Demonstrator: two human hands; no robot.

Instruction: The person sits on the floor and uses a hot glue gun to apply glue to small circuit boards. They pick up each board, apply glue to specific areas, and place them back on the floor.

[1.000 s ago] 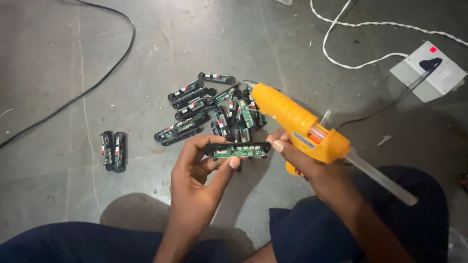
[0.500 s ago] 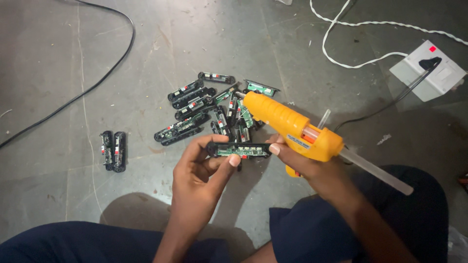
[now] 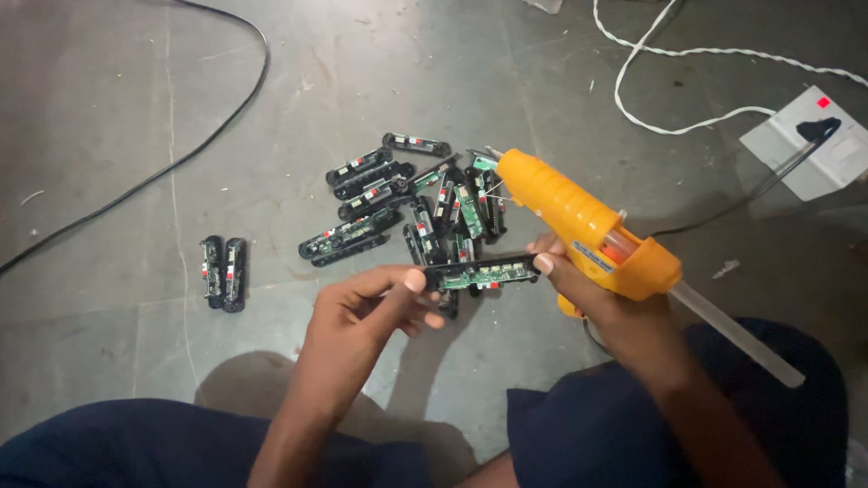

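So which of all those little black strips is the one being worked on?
Start at the orange glue gun in the right hand. Just left of it, one circuit strip is pinched by the left hand. It alone is lifted off the floor pile.

Your glue gun (image 3: 583, 226) is bright orange-yellow, with a translucent whitish stick at its back. The board (image 3: 481, 273) you pinch is black-framed and green inside (flecked red and white). The pile (image 3: 407, 203) matches: black, green, red spots. Grey floor (image 3: 136, 99), white cord (image 3: 660, 99), black cable (image 3: 181, 158), dark navy trousers (image 3: 597, 434).
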